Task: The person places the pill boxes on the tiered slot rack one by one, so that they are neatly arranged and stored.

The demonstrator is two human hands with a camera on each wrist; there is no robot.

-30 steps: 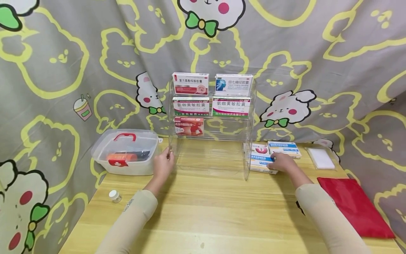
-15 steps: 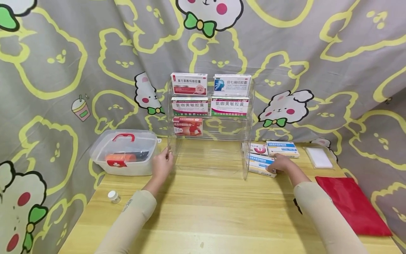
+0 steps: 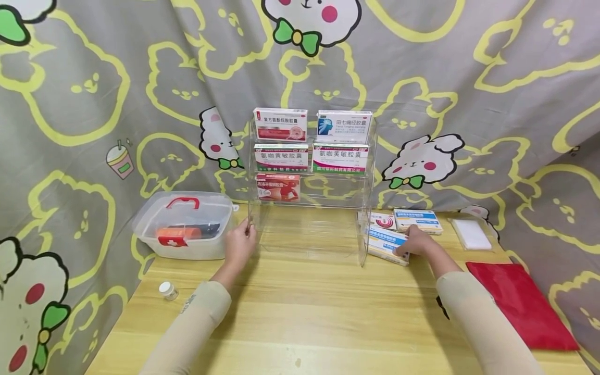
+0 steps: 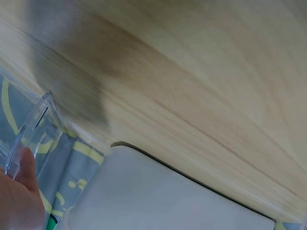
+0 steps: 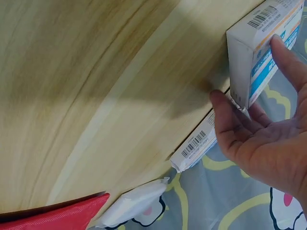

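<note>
My left hand (image 3: 240, 244) grips the left side edge of a clear acrylic display rack (image 3: 311, 206); the left wrist view shows its thumb against the panel. At the rack's right side, my right hand (image 3: 420, 244) holds the right end of a white and blue medicine box (image 3: 385, 244). In the right wrist view the thumb lies on the printed face, with the other fingers at the box's end and partly hidden behind it. On the rack's upper tiers stand several medicine boxes, among them a red ibuprofen box (image 3: 278, 187) alone on the third tier.
Behind the held box lie a box with a red spiral (image 3: 383, 221) and another blue and white box (image 3: 417, 221). Farther right are a white packet (image 3: 471, 233) and a red pouch (image 3: 522, 302). A lidded first-aid box (image 3: 187, 226) and a small white bottle (image 3: 169, 290) stand left.
The held medicine box has shifted slightly toward me and its right end has swung nearer, uncovering more of the spiral box's surroundings. My left hand keeps its place on the rack.
</note>
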